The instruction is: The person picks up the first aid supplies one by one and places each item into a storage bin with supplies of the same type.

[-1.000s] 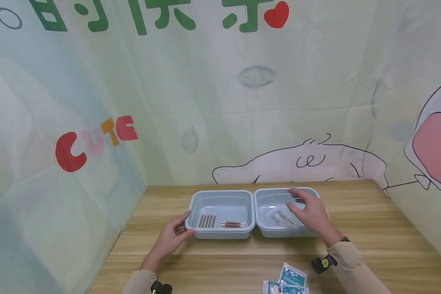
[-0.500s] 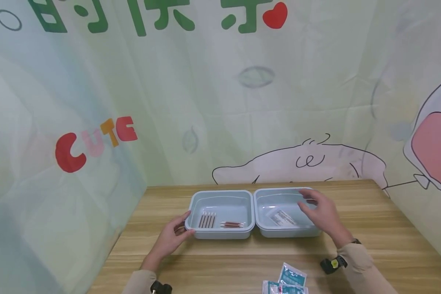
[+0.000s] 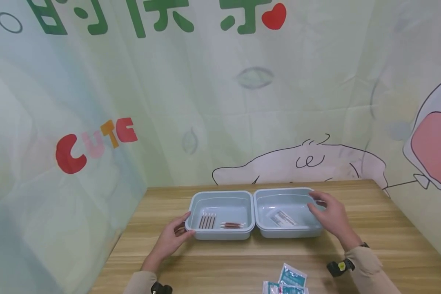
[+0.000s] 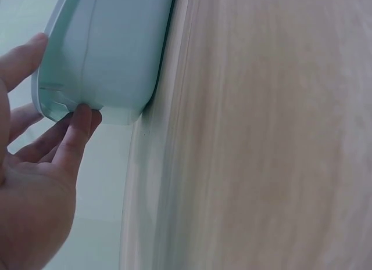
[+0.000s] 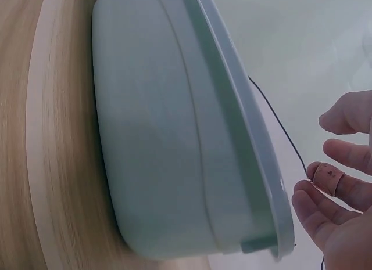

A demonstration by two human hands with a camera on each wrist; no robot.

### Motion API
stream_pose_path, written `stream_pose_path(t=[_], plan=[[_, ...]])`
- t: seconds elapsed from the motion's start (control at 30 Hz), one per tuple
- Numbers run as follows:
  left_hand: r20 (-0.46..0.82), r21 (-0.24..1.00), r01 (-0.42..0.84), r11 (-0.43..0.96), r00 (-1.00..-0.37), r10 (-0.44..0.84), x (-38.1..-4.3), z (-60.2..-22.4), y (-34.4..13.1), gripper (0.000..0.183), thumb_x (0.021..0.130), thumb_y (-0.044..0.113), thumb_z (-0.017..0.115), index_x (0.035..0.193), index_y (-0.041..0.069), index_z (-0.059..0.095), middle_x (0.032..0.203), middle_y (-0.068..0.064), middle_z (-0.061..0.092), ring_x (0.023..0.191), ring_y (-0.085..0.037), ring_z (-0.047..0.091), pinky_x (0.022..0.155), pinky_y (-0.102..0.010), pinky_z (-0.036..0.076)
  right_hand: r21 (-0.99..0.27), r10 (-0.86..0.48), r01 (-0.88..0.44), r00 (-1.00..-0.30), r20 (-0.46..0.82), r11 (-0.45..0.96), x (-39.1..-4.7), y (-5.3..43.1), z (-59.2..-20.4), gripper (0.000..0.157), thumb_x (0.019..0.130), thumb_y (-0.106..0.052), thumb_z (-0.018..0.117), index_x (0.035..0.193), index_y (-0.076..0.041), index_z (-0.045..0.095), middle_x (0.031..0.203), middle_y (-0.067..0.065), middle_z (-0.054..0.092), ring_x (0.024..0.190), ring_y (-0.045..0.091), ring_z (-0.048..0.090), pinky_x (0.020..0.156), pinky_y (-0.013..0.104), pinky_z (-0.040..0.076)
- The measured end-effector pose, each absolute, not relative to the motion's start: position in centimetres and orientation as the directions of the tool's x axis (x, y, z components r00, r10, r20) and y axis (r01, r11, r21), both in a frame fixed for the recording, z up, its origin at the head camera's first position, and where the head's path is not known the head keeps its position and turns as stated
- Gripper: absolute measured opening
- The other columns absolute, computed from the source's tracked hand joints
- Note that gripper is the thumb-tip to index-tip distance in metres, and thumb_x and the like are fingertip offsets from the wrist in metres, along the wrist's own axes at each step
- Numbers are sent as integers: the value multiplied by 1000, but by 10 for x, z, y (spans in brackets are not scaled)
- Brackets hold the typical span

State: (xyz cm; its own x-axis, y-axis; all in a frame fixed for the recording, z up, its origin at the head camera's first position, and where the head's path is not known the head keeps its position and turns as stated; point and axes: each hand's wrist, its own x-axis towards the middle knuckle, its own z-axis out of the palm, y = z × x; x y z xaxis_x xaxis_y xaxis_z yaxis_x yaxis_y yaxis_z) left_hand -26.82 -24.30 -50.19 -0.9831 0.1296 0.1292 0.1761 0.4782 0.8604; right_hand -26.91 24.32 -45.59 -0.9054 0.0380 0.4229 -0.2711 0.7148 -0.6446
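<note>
Two pale blue plastic boxes stand side by side on the table. My left hand [image 3: 169,239] holds the near left corner of the left box [image 3: 220,235], thumb at its front rim and fingers against its end wall [image 4: 122,55]. Inside lie several upright-lined cotton swabs [image 3: 207,221] with brown sticks, and a small bundle of brown swabs [image 3: 232,225] lying crosswise. My right hand [image 3: 332,214] hovers over the right end of the right box [image 3: 290,233], fingers spread and loosely bent, holding nothing. In that box lies a clear printed packet [image 3: 282,218].
Teal-and-white sachets [image 3: 293,275] lie overlapping on the wooden table [image 3: 220,261] near the front, cut by the frame's lower edge. A printed cloth backdrop [image 3: 191,102] rises behind the table and at both sides. One right finger wears a bandage [image 5: 328,179].
My right hand has drawn back rightward from over the middle of the right box to its right end, uncovering the clear packet. The left hand stays at its box corner.
</note>
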Motion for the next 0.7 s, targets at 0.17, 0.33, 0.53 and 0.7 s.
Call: stream_pose_path(t=[0.17, 0.33, 0.53, 0.7], plan=[[130, 862, 178, 475, -983, 132, -267, -501, -243, 66, 86, 16, 75, 145, 11, 46, 142, -18, 50, 126, -34, 54, 102, -31, 50, -662, 66, -244, -911, 407, 708, -271, 249, -458, 33, 91, -9, 63, 122, 3, 60, 124, 27, 60, 110, 44, 60, 92, 57, 53], [136, 866, 182, 466, -982, 131, -268, -503, -244, 68, 85, 21, 76, 145, 11, 46, 142, -17, 51, 126, -34, 54, 102, -31, 50, -679, 80, -209, -927, 367, 704, -272, 255, -462, 35, 92, -11, 62, 123, 4, 59, 124, 27, 59, 112, 45, 58, 93, 57, 52], [137, 871, 182, 456, -982, 131, -267, -503, -244, 68, 84, 23, 76, 145, 12, 46, 142, -16, 51, 126, -33, 54, 102, -30, 50, -697, 83, -190, -938, 338, 691, -271, 259, -464, 35, 93, -12, 62, 124, 4, 59, 125, 27, 59, 114, 45, 57, 94, 57, 52], [134, 877, 180, 445, -982, 131, -267, -501, -243, 68, 84, 22, 76, 145, 13, 47, 141, -16, 51, 126, -33, 54, 102, -30, 50, -701, 89, -187, -937, 337, 688, -270, 262, -463, 36, 92, -11, 62, 124, 5, 59, 124, 28, 59, 112, 46, 58, 94, 57, 52]])
